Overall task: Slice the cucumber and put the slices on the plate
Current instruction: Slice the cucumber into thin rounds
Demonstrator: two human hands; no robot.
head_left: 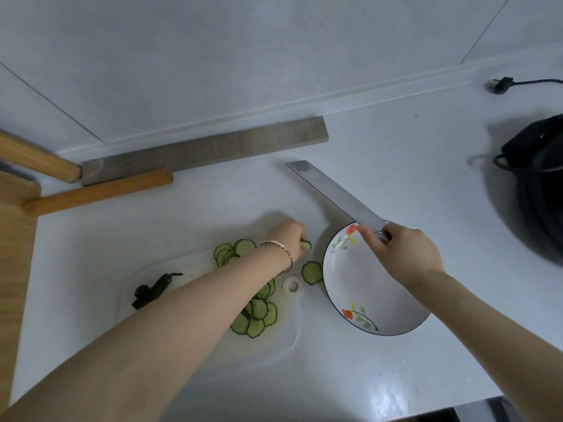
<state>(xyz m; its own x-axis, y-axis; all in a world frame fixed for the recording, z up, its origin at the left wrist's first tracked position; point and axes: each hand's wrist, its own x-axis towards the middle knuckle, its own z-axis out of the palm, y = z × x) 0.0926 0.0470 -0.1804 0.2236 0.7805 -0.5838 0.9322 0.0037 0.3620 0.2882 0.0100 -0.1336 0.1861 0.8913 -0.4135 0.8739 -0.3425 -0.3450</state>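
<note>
A: Where is the cucumber now?

B: Mostly cut. Slices [256,312] lie fanned on the clear board [283,345], a second heap [234,251] sits at the board's far edge, and one slice [312,272] lies just beside the plate [396,315]. A small end piece [306,245] is in the left hand [289,239].

A: And the plate?

B: Bare, as far as I can see; no slice is on it. So I judge the cutting nearly or wholly done, and the moving of slices wholly left.

A: What of that dark bit on the left of the board?

B: A stem end [152,289], I think, set apart from the slices.

A: How do the hands stand?

B: The left arm reaches across the board, its grip pinched shut on the end piece, just off the plate's near rim. The right hand [402,251] hangs over the plate's far side, its grip closed round the handle of the knife [335,193], blade pointing away and to the left, lifted clear of the board.

A: Anything else on the bench [396,147]?

B: A small white ring [293,286] by the board's edge, wooden sticks [97,193] near the wall, and a dark pot [536,184] well off to the right.
</note>
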